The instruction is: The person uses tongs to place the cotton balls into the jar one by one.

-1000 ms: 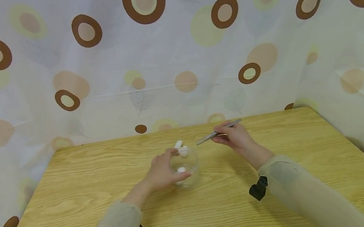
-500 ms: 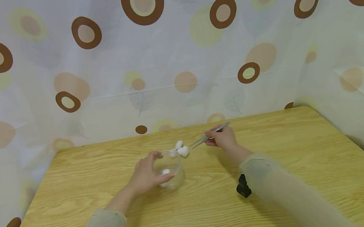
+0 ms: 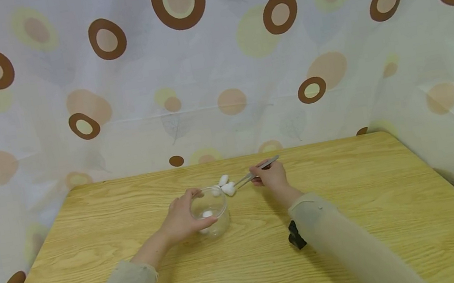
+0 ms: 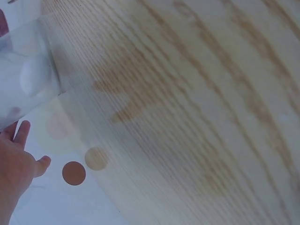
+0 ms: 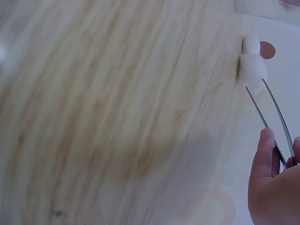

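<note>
My left hand (image 3: 181, 222) grips a clear round container (image 3: 223, 223) by its side, thumb at the front and fingers behind. Inside it lies a white cotton ball (image 3: 207, 214), seen through the wall in the left wrist view too (image 4: 35, 76). My right hand (image 3: 275, 177) pinches metal tweezers (image 3: 267, 163) that point left. Their two tips stand apart at a white cotton ball (image 3: 229, 189); whether they touch it I cannot tell. Behind that ball lies another cotton piece (image 3: 223, 180). White also shows through the container's far rim.
The wood-grain table (image 3: 248, 268) spreads around both hands. A white cloth (image 3: 141, 141) with brown and yellow spots hangs behind the table and along its sides. Black wrist cameras (image 3: 297, 236) sit under both sleeves.
The left hand has moved left with the container, uncovering the cotton outside it. My right hand has moved left and slightly down, bringing the tweezer tips to the nearer cotton ball.
</note>
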Tool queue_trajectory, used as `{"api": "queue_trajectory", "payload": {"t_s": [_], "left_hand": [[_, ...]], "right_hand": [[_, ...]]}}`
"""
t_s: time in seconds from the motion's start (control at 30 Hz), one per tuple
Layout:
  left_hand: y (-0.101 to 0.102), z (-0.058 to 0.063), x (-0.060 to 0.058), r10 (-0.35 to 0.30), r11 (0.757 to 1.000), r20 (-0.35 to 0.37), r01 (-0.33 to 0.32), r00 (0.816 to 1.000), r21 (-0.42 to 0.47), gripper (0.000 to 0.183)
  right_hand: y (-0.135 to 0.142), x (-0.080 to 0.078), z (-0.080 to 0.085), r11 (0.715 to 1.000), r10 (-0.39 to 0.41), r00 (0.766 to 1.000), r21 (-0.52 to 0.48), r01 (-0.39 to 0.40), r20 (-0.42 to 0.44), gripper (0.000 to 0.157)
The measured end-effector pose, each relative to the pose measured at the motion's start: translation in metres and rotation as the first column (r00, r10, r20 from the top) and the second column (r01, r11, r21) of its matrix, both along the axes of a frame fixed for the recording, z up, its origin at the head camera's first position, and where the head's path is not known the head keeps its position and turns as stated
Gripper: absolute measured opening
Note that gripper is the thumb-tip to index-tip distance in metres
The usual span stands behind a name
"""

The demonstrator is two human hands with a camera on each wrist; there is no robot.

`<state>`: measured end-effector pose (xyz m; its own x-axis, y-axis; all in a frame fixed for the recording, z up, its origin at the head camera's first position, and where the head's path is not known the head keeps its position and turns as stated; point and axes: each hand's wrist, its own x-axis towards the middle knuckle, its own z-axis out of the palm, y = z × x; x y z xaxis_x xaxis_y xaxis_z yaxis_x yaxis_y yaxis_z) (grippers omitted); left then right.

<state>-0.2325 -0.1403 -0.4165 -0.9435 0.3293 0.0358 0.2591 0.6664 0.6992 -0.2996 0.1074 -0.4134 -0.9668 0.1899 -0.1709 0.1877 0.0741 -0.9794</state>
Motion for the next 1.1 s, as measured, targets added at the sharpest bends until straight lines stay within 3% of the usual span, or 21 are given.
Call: {"api": "queue_trajectory", "payload": {"t_s": [0.7,0.9,1.1], "left_hand": [[-0.002,0.001,-0.001,-0.006,1.0,-0.017,0.005,1.0,-0.008,0.079],[-0.003,0.001,-0.001,-0.005,1.0,-0.015,0.004,1.0,-0.008,0.078],[-0.003,0.0,-0.002,-0.012,1.0,-0.015,0.012,1.0,-0.004,0.079]], "right_hand": [[-0.015,-0.001,-0.006,1.0,0.014,0.999,-0.01,-0.015,-0.052,0.009],[-0.02,0.0,-0.004,1.0,0.03,0.999,0.0,-0.03,-0.028,0.015],[-0.027,-0.003,-0.002,0.997,-0.004,1.0,0.079,0.005,-0.007,0.023]]}}
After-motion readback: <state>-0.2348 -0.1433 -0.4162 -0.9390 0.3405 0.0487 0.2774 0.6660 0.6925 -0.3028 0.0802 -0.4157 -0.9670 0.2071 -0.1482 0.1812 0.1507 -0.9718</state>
